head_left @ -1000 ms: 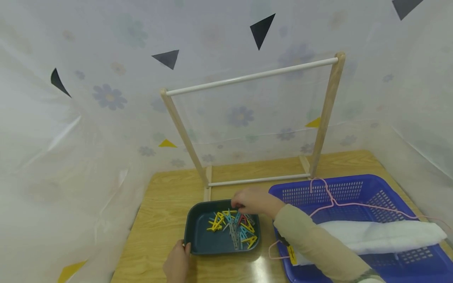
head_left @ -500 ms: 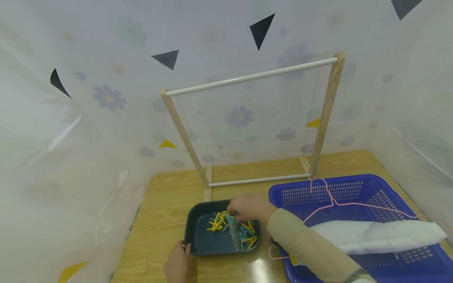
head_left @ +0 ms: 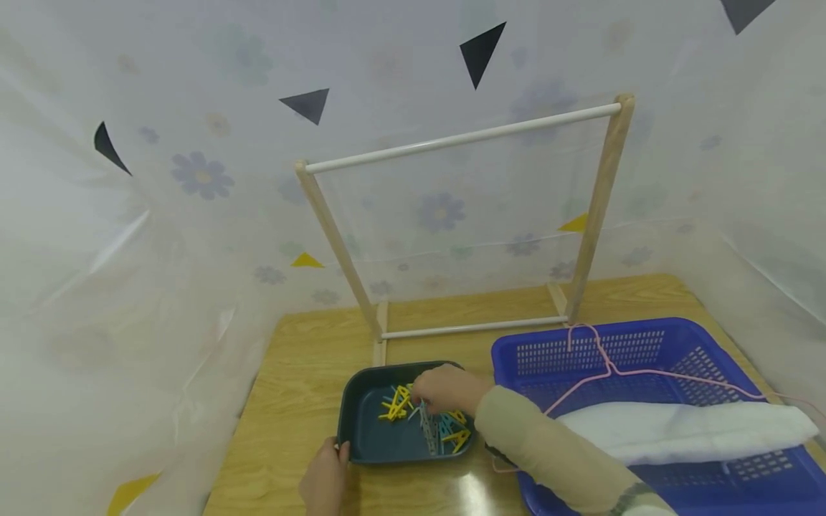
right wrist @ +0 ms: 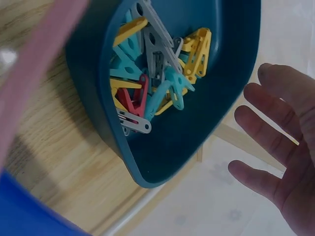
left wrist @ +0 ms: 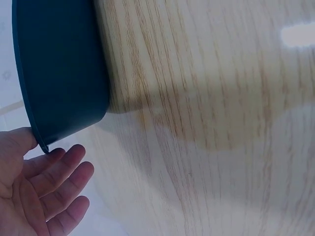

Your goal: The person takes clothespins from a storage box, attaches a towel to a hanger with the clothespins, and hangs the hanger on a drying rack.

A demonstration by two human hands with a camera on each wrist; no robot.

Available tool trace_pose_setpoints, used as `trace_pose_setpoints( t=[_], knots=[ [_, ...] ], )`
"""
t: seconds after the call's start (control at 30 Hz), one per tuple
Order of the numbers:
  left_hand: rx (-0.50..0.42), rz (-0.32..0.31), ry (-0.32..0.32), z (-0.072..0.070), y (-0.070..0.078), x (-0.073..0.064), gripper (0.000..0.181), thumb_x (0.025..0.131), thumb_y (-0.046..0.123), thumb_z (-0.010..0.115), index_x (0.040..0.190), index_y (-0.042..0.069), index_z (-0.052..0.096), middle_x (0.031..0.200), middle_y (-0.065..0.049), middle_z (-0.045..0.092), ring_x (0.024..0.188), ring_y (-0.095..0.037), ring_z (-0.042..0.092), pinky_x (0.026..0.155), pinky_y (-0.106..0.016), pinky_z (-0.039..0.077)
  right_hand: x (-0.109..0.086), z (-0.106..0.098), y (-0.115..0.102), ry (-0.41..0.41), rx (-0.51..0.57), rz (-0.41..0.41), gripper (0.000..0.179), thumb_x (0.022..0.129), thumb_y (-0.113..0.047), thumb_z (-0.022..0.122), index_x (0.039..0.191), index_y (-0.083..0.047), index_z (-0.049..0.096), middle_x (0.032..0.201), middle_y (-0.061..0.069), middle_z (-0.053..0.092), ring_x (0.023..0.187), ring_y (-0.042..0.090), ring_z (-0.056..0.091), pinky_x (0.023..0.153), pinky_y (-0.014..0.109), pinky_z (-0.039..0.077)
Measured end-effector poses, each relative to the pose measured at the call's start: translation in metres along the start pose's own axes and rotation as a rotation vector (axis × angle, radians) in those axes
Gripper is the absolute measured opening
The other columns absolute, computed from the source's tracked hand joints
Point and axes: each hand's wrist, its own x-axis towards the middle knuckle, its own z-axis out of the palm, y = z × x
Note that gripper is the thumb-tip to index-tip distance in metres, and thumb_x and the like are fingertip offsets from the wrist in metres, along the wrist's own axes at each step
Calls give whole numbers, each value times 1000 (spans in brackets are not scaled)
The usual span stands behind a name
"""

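A dark teal tray (head_left: 369, 437) stands on the table, holding yellow, teal, grey and red clothespins bunched mostly at its right. My left hand (head_left: 323, 476) pinches the tray's near left corner; the left wrist view shows the thumb and forefinger of that hand (left wrist: 47, 191) on either side of the rim. Over the tray's right part is my right hand (head_left: 445, 389), covering some clothespins from the head camera. In the right wrist view the fingers of this hand (right wrist: 290, 123) are spread, with nothing between them; a red clothespin (right wrist: 137, 98) lies among the others.
Right of the tray stands a blue basket (head_left: 671, 330) with a pink hanger (head_left: 606, 367) and a folded white cloth (head_left: 684, 426). A wooden rack (head_left: 600, 208) with a white top bar (head_left: 464, 137) rises behind. The wooden table (head_left: 264, 416) meets plastic sheeting at the back.
My right hand has shifted left and slightly toward me over the clothespins, its sleeve following. My left hand and the tray stay in place.
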Motion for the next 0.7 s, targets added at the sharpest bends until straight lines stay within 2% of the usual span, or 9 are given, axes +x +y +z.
trace_pose_setpoints(
  t=[0.13,0.33,0.5,0.7],
  knots=[
    [3,-9,-6,1,-1,0,29,89,25,54,104,1,58,77,-6,62,63,-19,58,50,-37,43,3,8,-3,-20,-10,-8,20,80,-9,64,95,-22,67,93,-9,63,76,3,57,57,18,44],
    [1,9,-7,1,-2,0,29,89,25,53,104,1,58,79,-8,63,65,-21,60,51,-38,44,4,16,-6,-19,-27,-11,23,74,-10,72,94,-21,68,92,-11,63,81,3,57,66,19,46],
    [-10,15,-15,0,-1,-1,30,90,27,52,104,0,58,78,-7,62,63,-19,58,50,-37,43,5,21,-8,-32,-74,-3,24,73,-11,73,94,-22,68,89,-14,61,80,2,57,67,19,46],
    [-27,20,-5,1,-2,-2,30,90,27,51,102,1,58,78,-7,62,63,-20,59,50,-40,44,5,28,-11,-110,-148,26,22,71,-9,75,87,-23,67,80,-13,60,73,2,56,63,17,46]
  ],
)
